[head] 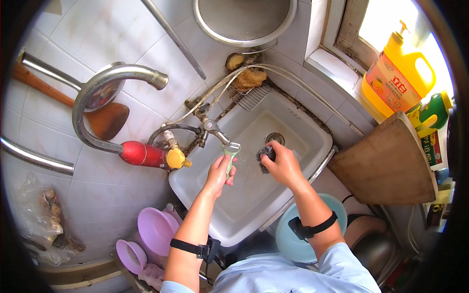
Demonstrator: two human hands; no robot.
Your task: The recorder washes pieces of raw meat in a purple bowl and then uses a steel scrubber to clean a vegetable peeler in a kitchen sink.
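My left hand [221, 171] grips the pale green handle of a Y-shaped peeler [231, 155], its metal head up under the spout of a wall tap [216, 131]. In my right hand [281, 161] is a dark steel-wool scouring pad [264, 158], pinched between thumb and fingers. Both hands are over a white ceramic sink [234, 216], the right one just below the drain [274, 138]. The peeler and the pad are apart. Whether water runs from the tap I cannot tell.
A curved faucet [82, 106] with a red body reaches in from the left. A wire rack [253, 98] and a loofah-like sponge [250, 79] sit at the sink's back corner. A wooden board [388, 164] stands right; purple basins [158, 230] and a blue basin [289, 234] lie below.
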